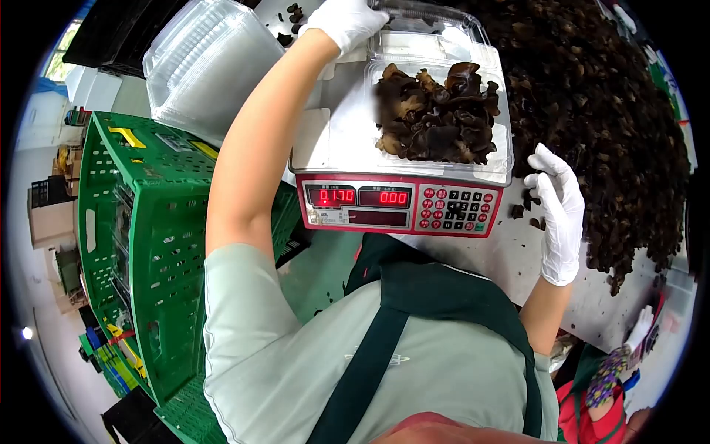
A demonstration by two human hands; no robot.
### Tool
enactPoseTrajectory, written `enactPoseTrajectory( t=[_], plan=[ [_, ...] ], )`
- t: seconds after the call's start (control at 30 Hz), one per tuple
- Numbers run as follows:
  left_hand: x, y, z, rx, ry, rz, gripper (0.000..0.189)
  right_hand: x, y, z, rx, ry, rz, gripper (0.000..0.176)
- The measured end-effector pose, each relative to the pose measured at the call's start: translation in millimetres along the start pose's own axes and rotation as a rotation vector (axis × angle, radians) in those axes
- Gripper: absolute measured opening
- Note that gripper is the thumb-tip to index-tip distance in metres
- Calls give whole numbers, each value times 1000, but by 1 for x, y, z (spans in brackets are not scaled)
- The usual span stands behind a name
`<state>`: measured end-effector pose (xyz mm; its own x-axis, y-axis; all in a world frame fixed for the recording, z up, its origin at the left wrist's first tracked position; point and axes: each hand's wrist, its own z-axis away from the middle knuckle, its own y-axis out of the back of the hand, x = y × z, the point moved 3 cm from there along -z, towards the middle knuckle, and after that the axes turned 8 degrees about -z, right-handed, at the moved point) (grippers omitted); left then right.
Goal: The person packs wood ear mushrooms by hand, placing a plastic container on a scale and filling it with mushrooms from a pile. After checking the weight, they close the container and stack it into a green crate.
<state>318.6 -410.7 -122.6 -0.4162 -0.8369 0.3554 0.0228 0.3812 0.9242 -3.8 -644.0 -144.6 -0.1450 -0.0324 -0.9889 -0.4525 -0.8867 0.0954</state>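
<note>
A clear plastic clamshell box sits on a red and white digital scale, filled with dark wood ear mushrooms. Its hinged lid is folded back at the top. My left hand, in a white glove, reaches past the scale's left side; its curled fingers are on the lid's left edge, partly cut off by the frame. To the right of the scale hovers my right hand, gloved too, fingers apart and loosely bent with nothing in them. The scale's red display reads 0.170.
A large heap of wood ear mushrooms covers the table on the right. Stacked clear plastic boxes stand at the upper left, above green crates. At the lower right, another person's gloved hand shows.
</note>
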Motion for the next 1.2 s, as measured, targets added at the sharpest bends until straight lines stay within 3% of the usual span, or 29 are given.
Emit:
enactPoseTrajectory(
  t=[0.1,0.17,0.3,0.37,0.43,0.47,0.57,0.63,0.7,0.77,0.83,0.9,0.97,1.03,1.07,1.1,1.13,1.2],
  plan=[
    [9,29,26,58,-54,565,66,-11,-7,-2,-38,11,55,39],
    [21,53,73,98,-168,669,53,-14,-10,-8,-93,58,51,42],
    [37,81,150,94,-417,222,41,-25,-20,-18,-242,-62,-15,56],
    [33,73,180,17,-400,165,37,-18,-27,-24,-316,-146,-122,63],
    [26,54,200,-116,-178,279,40,-15,-36,-31,-445,-260,-196,66],
    [27,50,205,-94,-240,320,38,-16,-39,-29,-443,-255,-231,67],
    [19,21,208,-171,55,879,53,-8,-41,-29,-489,-226,-382,73],
    [23,28,204,-352,146,875,61,-1,-43,-27,-491,-191,-465,74],
    [33,30,198,-369,174,820,61,-7,-41,-18,-483,-224,-385,70],
    [32,23,198,-325,189,809,63,0,-20,-16,-515,-83,-385,63],
    [32,22,202,-291,156,768,63,4,10,-19,-262,-151,-246,47],
    [37,22,208,-270,165,794,63,36,45,-36,134,184,244,42],
    [43,28,215,-299,172,757,63,46,69,-40,298,321,731,34],
    [47,31,218,-98,-84,417,67,44,68,-40,247,262,757,36],
    [38,30,213,-75,-95,356,68,42,59,-42,237,433,818,39],
    [35,32,204,34,-234,249,67,39,49,-43,223,606,873,44],
    [46,39,202,-18,-126,318,67,39,39,-50,145,528,980,50],
    [58,52,196,-36,-18,440,63,63,36,-69,78,494,950,35]
  ],
)
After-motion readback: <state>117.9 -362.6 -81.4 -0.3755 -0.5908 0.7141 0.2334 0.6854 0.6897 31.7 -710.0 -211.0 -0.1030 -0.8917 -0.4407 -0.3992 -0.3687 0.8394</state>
